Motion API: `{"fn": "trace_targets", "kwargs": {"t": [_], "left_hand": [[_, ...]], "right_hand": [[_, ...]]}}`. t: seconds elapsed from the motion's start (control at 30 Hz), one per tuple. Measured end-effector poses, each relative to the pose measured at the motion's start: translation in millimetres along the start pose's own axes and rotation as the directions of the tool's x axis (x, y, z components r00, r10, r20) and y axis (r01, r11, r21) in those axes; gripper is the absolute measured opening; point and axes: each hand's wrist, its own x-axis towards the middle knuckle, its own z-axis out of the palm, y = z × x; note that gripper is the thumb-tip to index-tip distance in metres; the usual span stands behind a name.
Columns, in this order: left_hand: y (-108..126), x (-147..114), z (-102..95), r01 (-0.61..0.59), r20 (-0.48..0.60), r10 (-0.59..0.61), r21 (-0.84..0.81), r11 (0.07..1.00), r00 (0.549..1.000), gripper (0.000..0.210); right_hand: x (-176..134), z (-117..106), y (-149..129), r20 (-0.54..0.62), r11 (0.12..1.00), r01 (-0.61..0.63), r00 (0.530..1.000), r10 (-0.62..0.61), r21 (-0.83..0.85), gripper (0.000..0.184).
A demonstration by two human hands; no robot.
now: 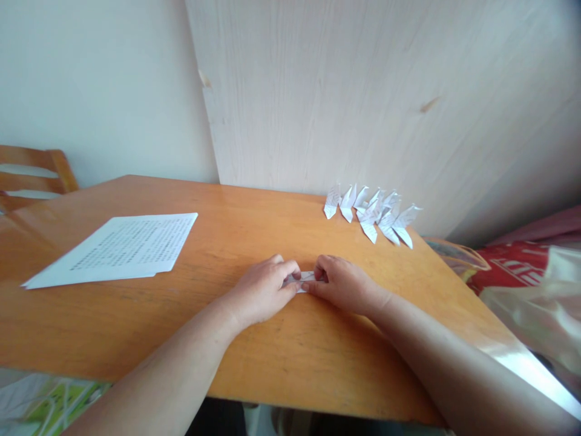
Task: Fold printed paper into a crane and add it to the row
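Observation:
A small folded strip of white paper (307, 277) lies on the wooden table between my two hands. My left hand (271, 283) pinches its left end, thumb in front and fingers behind. On its right end, my right hand (341, 283) presses with thumb and curled fingers. Much of the paper is hidden under the fingers, so its full shape does not show. Toward the back right stand several folded paper figures (368, 212) with pointed tips, set close together in rows.
A stack of printed sheets (136, 245) lies on the left of the table (254, 224). A wooden chair (36, 169) stands beyond the far left corner. Past the right edge are a red bag (511, 266) and a pale plastic bag (540, 309). A pale wood panel (318, 91) rises behind.

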Motion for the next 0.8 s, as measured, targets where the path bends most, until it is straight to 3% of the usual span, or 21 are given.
{"fn": "trace_targets", "kwargs": {"t": [0.23, 0.4, 0.8], "left_hand": [[-5, 1, 5.0, -0.001, -0.01, 0.001, -0.028, 1.0, 1.0, 0.022], [-5, 1, 3.8, -0.011, -0.007, 0.011, -0.024, 1.0, 1.0, 0.023], [-3, 1, 1.8, 0.001, -0.012, -0.002, -0.053, 0.999, 1.0, 0.02]], "right_hand": [[0, -4, 2, 0.007, 0.997, 0.012, 1.0, -0.012, -0.07, 0.041], [-1, -13, 9, 0.038, 0.993, 0.008, 0.999, -0.004, -0.117, 0.038], [-4, -32, 28, 0.185, 0.995, -0.102, 0.978, 0.101, -0.002, 0.032]]}}
